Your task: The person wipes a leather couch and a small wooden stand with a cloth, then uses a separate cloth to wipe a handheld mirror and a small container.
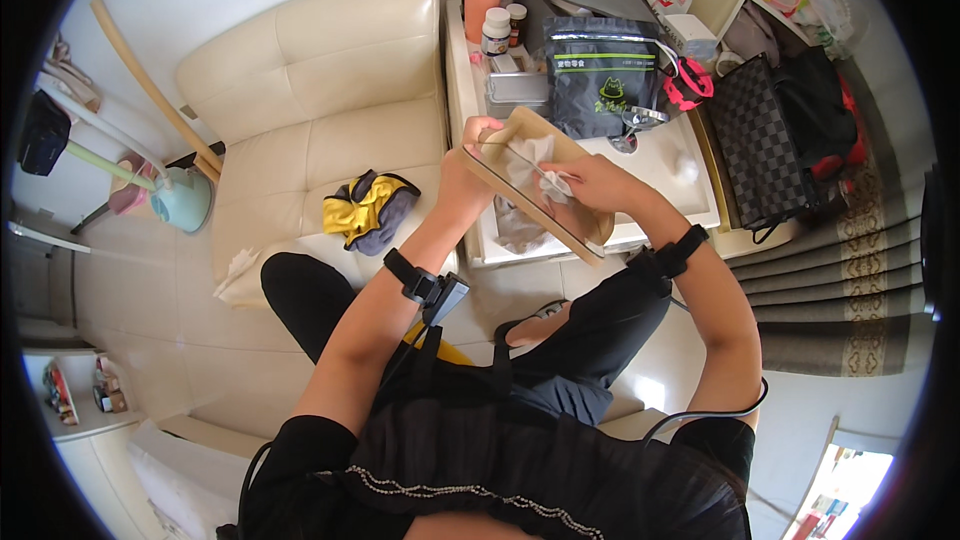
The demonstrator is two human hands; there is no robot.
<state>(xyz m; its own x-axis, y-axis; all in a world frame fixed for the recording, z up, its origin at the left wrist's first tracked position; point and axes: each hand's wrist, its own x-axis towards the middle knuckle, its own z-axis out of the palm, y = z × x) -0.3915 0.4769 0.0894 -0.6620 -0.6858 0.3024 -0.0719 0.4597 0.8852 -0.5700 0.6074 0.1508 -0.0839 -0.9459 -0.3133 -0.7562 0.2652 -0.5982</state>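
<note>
My left hand [471,163] grips the upper left end of a tan-edged rectangular frame [536,217], which tilts above the white table. The frame has a shiny panel, which looks like a mirror or clear glass; I cannot tell which. In my right hand [604,184] is a crumpled white tissue [555,184], pressed to or close against the panel. A greyish cloth [521,229] lies on the table below the frame, partly hidden. Just beyond my hands stands a black pet-snack pouch [600,79], with a small round metal-rimmed mirror [643,118] in front of it.
A cream sofa [322,75] on the left carries a yellow and grey cloth [371,210]. Bottles [496,31] and a metal box [517,94] crowd the white table [660,157]. A checkered bag [761,142] sits at right. A black cable [705,414] runs along my right arm.
</note>
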